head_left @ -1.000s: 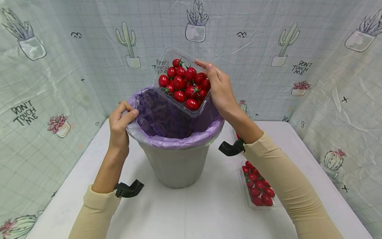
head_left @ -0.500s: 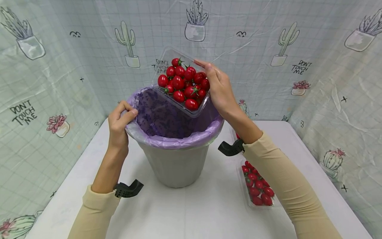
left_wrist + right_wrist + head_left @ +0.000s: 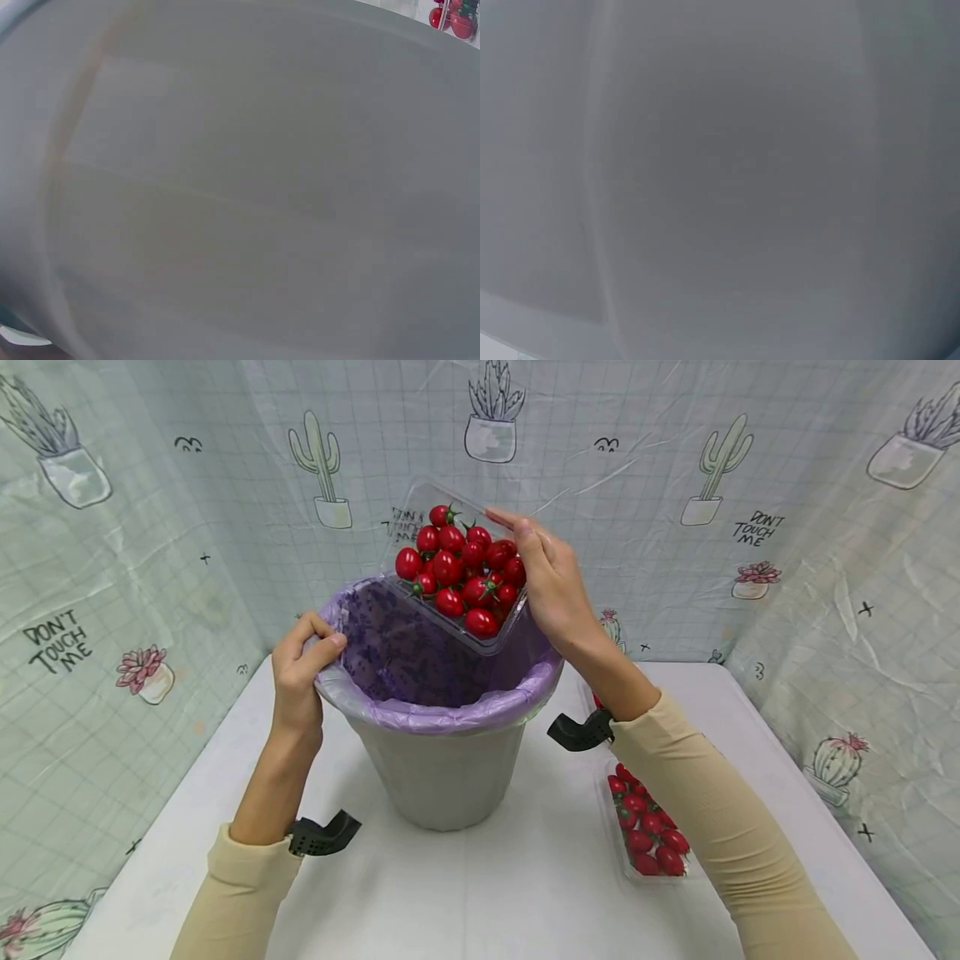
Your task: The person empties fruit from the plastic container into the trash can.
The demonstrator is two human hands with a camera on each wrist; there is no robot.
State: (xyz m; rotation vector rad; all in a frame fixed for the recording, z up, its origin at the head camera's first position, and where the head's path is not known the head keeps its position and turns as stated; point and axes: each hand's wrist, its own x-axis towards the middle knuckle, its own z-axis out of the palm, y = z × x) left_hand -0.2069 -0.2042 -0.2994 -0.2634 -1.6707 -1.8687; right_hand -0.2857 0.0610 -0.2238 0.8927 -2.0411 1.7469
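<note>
In the head view my right hand [image 3: 551, 578] grips the right side of a clear plastic box and holds it tilted over the mouth of a bin. Small red cherry tomatoes [image 3: 447, 568] with green stems lie in that plastic box [image 3: 420, 503]. The bin [image 3: 450, 777] is pale grey and lined with a purple bag [image 3: 442, 717] folded over its rim. My left hand [image 3: 303, 664] pinches the rim and bag at the left, thumb on top. Grey bin wall [image 3: 255, 180] fills the left wrist view and hides the left hand there; the right wrist view shows only bin wall [image 3: 727, 180].
A second box of cherry tomatoes [image 3: 648, 827] lies on the white table [image 3: 540, 877] to the right of the bin, partly under my right forearm. Behind that forearm the edge of another clear box [image 3: 587, 697] shows. A cactus-print sheet [image 3: 645, 493] walls the table in.
</note>
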